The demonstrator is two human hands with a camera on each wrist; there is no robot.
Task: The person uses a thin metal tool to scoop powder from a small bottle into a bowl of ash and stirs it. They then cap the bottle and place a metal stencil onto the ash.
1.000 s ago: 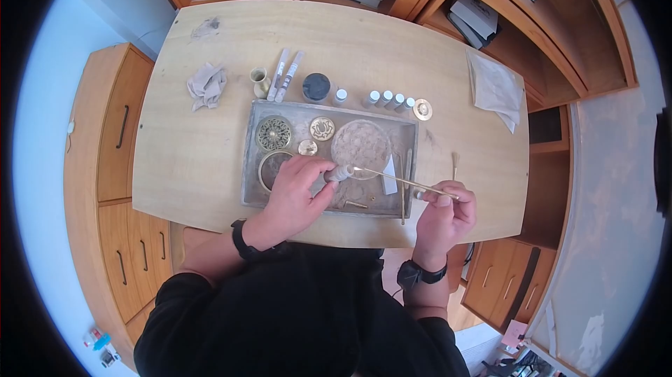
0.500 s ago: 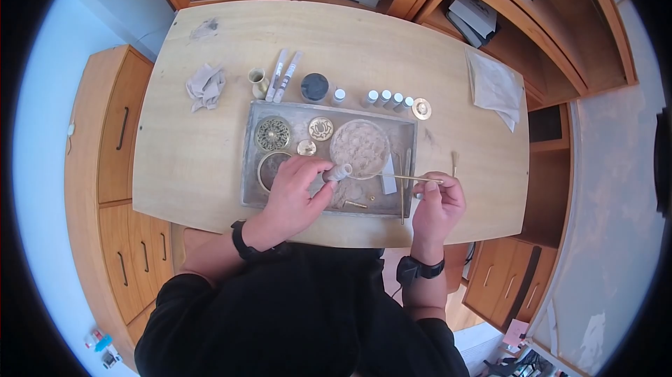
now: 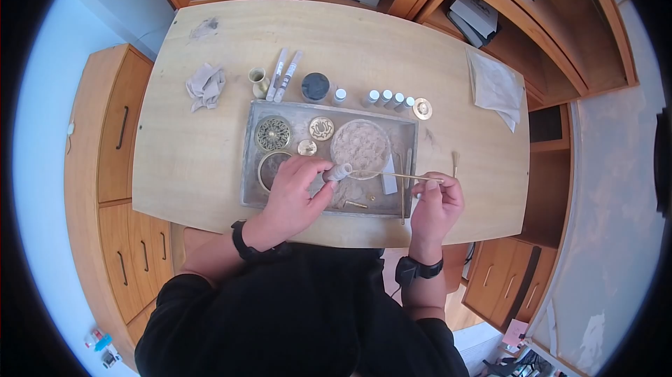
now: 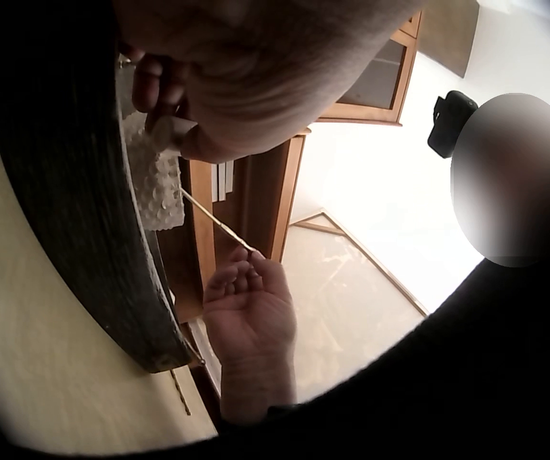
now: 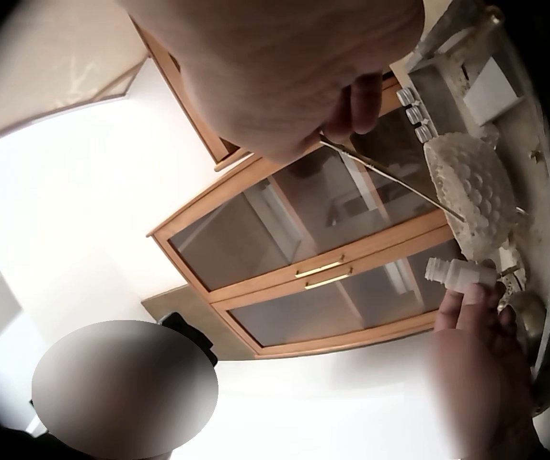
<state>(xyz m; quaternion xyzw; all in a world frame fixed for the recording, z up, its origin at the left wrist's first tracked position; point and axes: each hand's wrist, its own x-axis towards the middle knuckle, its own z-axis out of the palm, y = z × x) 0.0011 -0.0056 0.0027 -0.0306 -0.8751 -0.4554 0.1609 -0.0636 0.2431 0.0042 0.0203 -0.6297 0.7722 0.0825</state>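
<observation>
Small vial (image 3: 339, 172) pinched between left hand's (image 3: 299, 191) thumb and fingers, tilted, mouth toward right hand (image 3: 435, 210). Hands apart; right hand pinches thin rod (image 3: 399, 176) by its far end. Rod tip near vial mouth, contact unclear. Bowl (image 3: 332, 146) just beyond left fingertips, tray (image 3: 247, 156) under left hand. Risk: long reach from right-hand grip could magnify a wobble and knock the vial mouth; weak left pinch could drop the vial.

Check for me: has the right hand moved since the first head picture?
Yes. In the head view, the right hand has shifted a little to the left, closer to the right rim of the tray.
</observation>
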